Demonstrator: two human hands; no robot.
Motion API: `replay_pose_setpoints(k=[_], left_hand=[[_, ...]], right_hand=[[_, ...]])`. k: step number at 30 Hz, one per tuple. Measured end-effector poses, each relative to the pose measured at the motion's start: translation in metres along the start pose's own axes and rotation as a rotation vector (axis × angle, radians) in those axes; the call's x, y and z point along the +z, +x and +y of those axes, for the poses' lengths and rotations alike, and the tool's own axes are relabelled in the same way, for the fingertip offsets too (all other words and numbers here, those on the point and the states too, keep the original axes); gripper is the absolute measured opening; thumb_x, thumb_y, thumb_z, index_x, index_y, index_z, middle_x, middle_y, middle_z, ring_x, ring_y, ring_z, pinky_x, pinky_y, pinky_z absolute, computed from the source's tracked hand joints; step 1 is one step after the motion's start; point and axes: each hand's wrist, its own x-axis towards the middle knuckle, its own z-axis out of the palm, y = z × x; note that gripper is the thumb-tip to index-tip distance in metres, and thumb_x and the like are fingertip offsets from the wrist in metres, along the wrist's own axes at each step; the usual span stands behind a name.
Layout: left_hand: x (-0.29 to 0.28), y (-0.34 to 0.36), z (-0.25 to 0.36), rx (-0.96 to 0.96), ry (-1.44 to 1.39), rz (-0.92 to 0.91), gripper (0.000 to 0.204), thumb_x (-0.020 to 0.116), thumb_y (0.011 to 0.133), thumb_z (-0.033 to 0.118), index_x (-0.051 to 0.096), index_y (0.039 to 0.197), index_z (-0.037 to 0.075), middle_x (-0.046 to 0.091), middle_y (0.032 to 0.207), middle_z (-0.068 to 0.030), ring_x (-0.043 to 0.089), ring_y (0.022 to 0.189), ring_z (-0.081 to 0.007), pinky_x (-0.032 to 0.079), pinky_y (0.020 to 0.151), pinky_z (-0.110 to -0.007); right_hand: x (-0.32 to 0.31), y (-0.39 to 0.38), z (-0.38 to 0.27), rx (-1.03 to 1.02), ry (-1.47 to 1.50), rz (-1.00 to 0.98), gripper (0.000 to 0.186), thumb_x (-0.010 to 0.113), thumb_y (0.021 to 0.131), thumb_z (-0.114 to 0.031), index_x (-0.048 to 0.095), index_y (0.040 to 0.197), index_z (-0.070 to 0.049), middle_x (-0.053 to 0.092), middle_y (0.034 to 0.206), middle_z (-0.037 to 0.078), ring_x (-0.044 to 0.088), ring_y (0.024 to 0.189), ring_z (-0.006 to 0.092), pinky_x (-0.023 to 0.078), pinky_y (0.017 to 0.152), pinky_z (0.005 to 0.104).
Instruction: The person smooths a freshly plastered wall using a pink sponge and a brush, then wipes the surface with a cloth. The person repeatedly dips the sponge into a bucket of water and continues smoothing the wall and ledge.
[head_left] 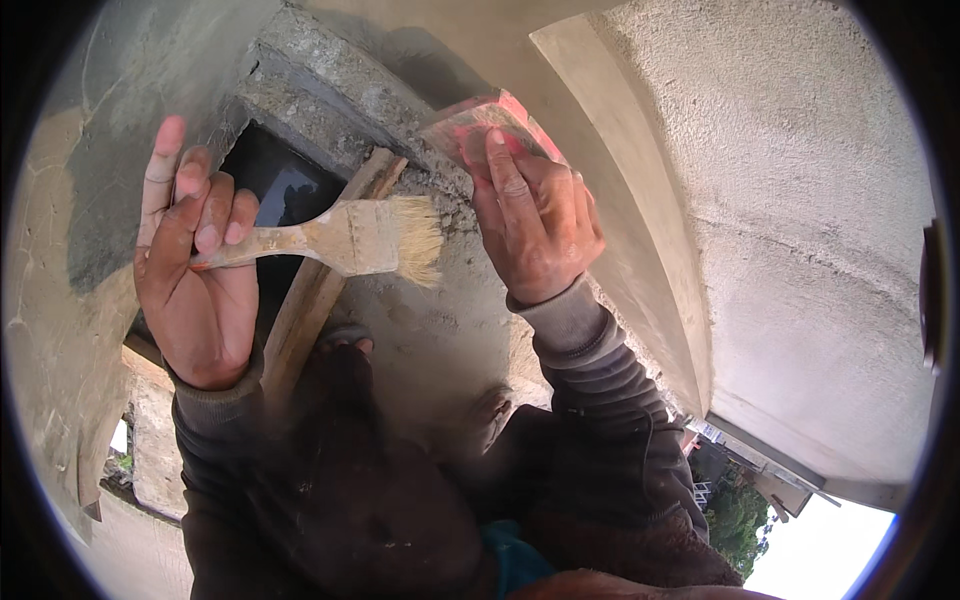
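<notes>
A wide, flat paintbrush (352, 238) with pale bristles and a mortar-caked ferrule lies across the fingers of my left hand (205, 290). Its handle is pinched there, the bristles point right, and the index finger sticks up. In my right hand (538, 225) is a worn, red-edged plastering float (490, 130), gripped from behind with the fingers over it. The float is up against the smooth grey plaster at the corner of the wall. Whether its face touches the plaster is hidden from me.
A wooden plank (318, 300) leans across a dark square opening (275, 185) with water-like reflections. Rough concrete ledge (310, 85) runs behind it. A curved plastered band (625, 150) borders the rough white wall (800, 200) at right. My feet stand below on dusty cement.
</notes>
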Motion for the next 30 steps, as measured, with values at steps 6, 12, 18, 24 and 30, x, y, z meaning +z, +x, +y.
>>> replay_pose_setpoints(k=[6, 12, 18, 24, 30], left_hand=[[0.007, -0.006, 0.004, 0.001, 0.013, 0.036, 0.057, 0.05, 0.098, -0.005, 0.036, 0.153, -0.006, 0.053, 0.109, -0.0054, 0.045, 0.076, -0.0092, 0.041, 0.075, -0.028], [-0.001, -0.005, 0.005, -0.002, -0.01, 0.028, 0.057, 0.05, 0.097, -0.005, 0.036, 0.153, -0.006, 0.053, 0.109, -0.0059, 0.045, 0.077, -0.0096, 0.042, 0.076, -0.029], [-0.002, -0.001, 0.004, -0.001, -0.022, 0.012, 0.056, 0.049, 0.097, -0.006, 0.037, 0.152, -0.006, 0.052, 0.109, -0.0063, 0.045, 0.077, -0.0099, 0.042, 0.077, -0.03], [-0.005, 0.001, 0.005, -0.006, -0.047, -0.015, 0.055, 0.044, 0.097, -0.009, 0.038, 0.152, -0.005, 0.053, 0.109, -0.0072, 0.046, 0.077, -0.0109, 0.043, 0.077, -0.031], [0.004, 0.0, 0.008, 0.005, -0.035, -0.029, 0.053, 0.045, 0.097, -0.01, 0.04, 0.15, -0.004, 0.054, 0.108, -0.0074, 0.046, 0.076, -0.012, 0.043, 0.076, -0.032]], right_hand=[[0.034, 0.021, 0.0, 0.111, -0.046, 0.121, 0.047, 0.087, 0.074, -0.013, 0.078, 0.119, -0.02, 0.062, 0.087, -0.005, 0.062, 0.074, 0.0141, 0.053, 0.066, 0.0293], [0.051, 0.029, 0.003, 0.116, -0.083, 0.162, 0.046, 0.085, 0.075, -0.014, 0.077, 0.12, -0.021, 0.061, 0.089, -0.004, 0.063, 0.076, 0.0148, 0.053, 0.063, 0.0318], [0.054, 0.019, -0.003, 0.183, -0.018, -0.008, 0.048, 0.082, 0.075, -0.013, 0.076, 0.122, -0.022, 0.058, 0.09, -0.005, 0.063, 0.082, 0.0141, 0.053, 0.061, 0.0327], [0.054, 0.025, 0.002, 0.169, -0.054, 0.038, 0.048, 0.083, 0.074, -0.013, 0.076, 0.121, -0.021, 0.057, 0.092, -0.004, 0.062, 0.081, 0.014, 0.053, 0.061, 0.0326], [0.039, 0.026, 0.006, 0.174, -0.048, 0.005, 0.045, 0.081, 0.078, -0.015, 0.075, 0.122, -0.021, 0.054, 0.09, -0.003, 0.061, 0.081, 0.0135, 0.054, 0.062, 0.0311]])
